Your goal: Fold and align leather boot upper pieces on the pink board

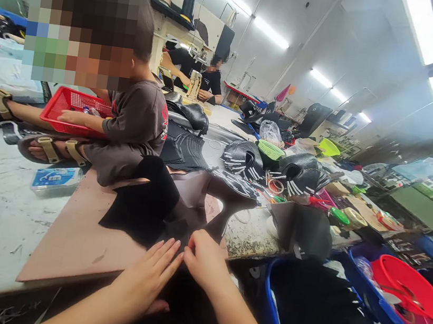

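Dark leather-like cut pieces (190, 193) lie across a pinkish board (83, 235) at the table's front edge. One part of them is a matt black panel (143, 200); the rest is brown-grey with curved cut-outs. My left hand (158, 268) rests flat on the near edge of this material, fingers stretched out. Close beside it, my right hand (203, 258) has its fingers curled and pinched at the same dark edge. The pinched bit is mostly hidden under the fingertips.
A person sits on the table at left, holding a red basket (67, 110). Nearby lies a clear-and-blue box (56, 181). Stacked black pieces (186, 150) and bundled pieces (243, 160) lie beyond. Blue bins stand right, one holding a red basin (410, 286). Another person works behind a sewing machine (194, 85).
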A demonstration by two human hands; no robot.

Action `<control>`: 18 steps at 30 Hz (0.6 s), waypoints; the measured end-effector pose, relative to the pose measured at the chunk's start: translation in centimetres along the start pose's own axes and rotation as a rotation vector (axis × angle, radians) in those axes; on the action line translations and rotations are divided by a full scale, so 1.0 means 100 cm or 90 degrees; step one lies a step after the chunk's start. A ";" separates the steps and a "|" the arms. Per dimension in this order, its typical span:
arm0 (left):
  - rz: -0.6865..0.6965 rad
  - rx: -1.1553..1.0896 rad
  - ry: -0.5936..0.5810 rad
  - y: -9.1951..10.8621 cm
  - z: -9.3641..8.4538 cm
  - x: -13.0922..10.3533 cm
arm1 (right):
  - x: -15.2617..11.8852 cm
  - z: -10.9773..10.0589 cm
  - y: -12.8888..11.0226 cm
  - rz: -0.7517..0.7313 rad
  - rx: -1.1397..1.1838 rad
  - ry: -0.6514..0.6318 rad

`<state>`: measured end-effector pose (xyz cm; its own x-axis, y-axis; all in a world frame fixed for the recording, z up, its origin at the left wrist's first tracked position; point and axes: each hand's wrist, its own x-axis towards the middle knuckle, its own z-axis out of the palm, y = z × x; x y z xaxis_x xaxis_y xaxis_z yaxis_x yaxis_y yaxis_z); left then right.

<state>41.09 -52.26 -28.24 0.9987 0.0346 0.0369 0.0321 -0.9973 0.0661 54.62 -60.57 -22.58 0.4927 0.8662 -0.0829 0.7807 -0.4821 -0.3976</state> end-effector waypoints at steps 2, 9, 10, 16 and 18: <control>-0.006 -0.010 -0.013 0.000 0.004 -0.002 | 0.004 -0.004 0.000 0.043 -0.036 -0.014; 0.001 -0.041 -0.004 -0.001 -0.008 0.007 | 0.012 -0.024 0.007 0.136 0.039 0.109; -0.004 -0.044 0.002 -0.001 -0.012 0.009 | 0.011 -0.027 0.009 0.119 0.057 0.100; -0.027 -0.078 0.041 -0.006 -0.016 0.011 | 0.015 -0.030 0.016 -0.053 0.274 -0.057; -0.032 -0.088 0.046 -0.010 -0.020 0.009 | 0.021 -0.021 0.017 -0.045 0.268 -0.058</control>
<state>41.87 -51.08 -26.31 0.9904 0.0937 0.1017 0.0711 -0.9758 0.2066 57.75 -59.86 -21.49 0.3935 0.9121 -0.1154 0.5764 -0.3425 -0.7419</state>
